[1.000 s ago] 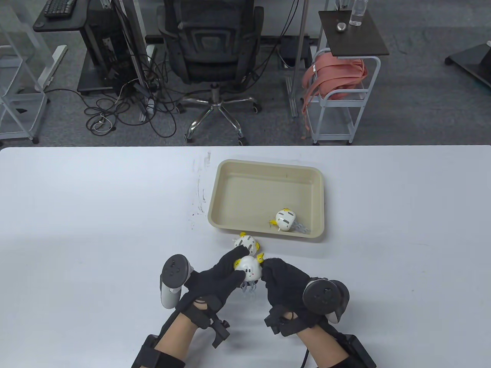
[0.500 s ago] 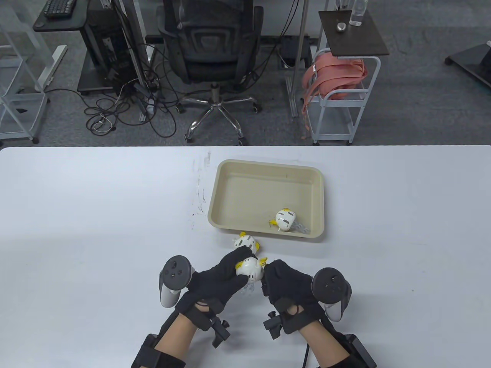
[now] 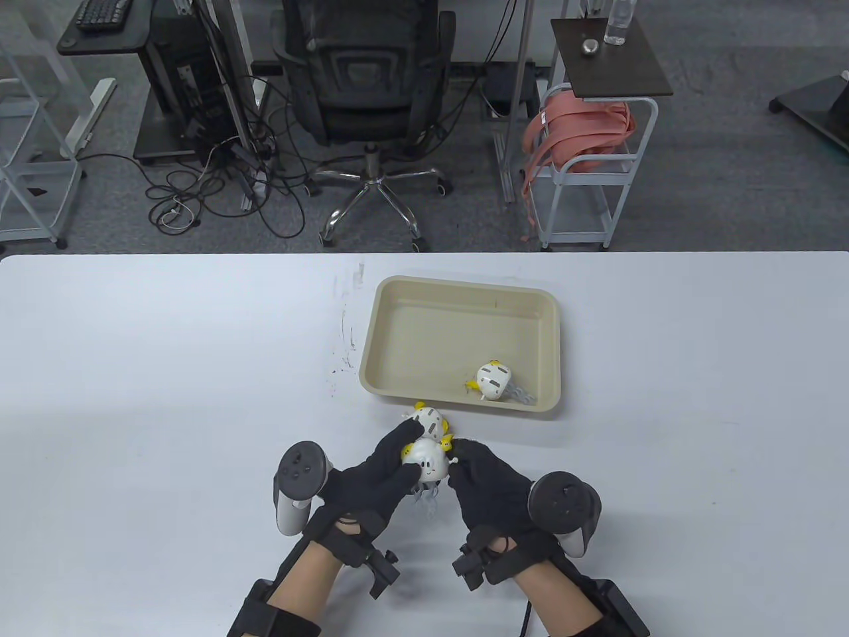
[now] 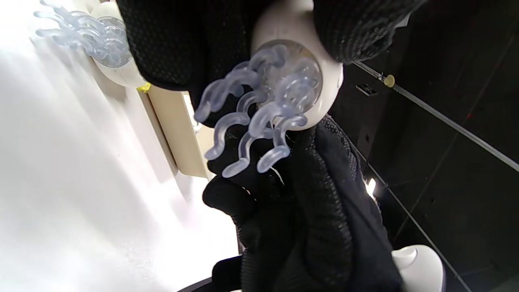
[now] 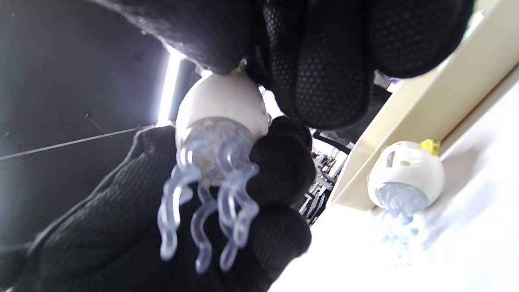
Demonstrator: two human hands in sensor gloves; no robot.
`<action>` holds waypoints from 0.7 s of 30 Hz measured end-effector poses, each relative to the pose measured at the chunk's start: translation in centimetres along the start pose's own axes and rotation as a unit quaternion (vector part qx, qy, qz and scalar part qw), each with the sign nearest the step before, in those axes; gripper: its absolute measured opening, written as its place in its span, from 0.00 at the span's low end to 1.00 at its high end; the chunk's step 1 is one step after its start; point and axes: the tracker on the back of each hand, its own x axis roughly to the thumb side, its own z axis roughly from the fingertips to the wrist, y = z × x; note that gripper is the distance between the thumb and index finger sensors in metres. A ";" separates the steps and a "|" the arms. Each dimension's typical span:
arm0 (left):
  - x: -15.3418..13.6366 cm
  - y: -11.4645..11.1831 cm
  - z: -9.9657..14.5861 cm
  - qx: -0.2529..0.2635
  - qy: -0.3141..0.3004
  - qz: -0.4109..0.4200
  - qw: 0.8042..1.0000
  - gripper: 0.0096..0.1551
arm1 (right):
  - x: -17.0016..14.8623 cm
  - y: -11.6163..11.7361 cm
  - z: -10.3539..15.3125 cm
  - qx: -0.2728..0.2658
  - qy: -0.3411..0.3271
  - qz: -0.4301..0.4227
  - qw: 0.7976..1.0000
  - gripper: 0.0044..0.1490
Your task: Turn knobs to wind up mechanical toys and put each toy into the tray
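My left hand (image 3: 378,474) grips a white jellyfish toy (image 3: 426,461) just above the table, near the front edge. Its clear tentacles (image 4: 259,117) hang free below the body (image 5: 221,105). My right hand (image 3: 487,481) pinches the small knob on the toy's right side. A second jellyfish toy (image 3: 428,419) stands on the table right behind the held one, beside the tray's near wall (image 5: 407,170). The beige tray (image 3: 464,286) lies further back, with a third toy (image 3: 494,379) in its near right corner.
Bare white table spreads out to the left and right of the hands. Past the far edge are an office chair (image 3: 368,73), a white cart with pink straps (image 3: 584,133) and floor cables.
The held toy tipped away and has turned back, face up again. My right hand twisted at the knob and has shifted slightly left. The other two toys have not moved.
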 end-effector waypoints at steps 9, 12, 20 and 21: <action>-0.4 -0.4 -0.2 -0.028 0.019 0.074 0.997 0.41 | 1.3 -0.4 0.3 -0.041 -0.096 0.114 0.988 0.28; -0.4 -0.5 -0.2 -0.029 0.019 0.066 0.997 0.42 | 1.5 -0.6 0.4 -0.051 -0.106 0.147 0.982 0.28; 0.4 -0.7 -0.2 -0.032 -0.014 -0.017 0.999 0.40 | -0.7 -1.1 -0.1 -0.030 0.034 -0.007 0.999 0.27; 0.5 -0.7 -0.2 -0.034 -0.018 -0.026 0.999 0.40 | -0.9 -1.1 -0.2 -0.024 0.053 -0.025 0.998 0.27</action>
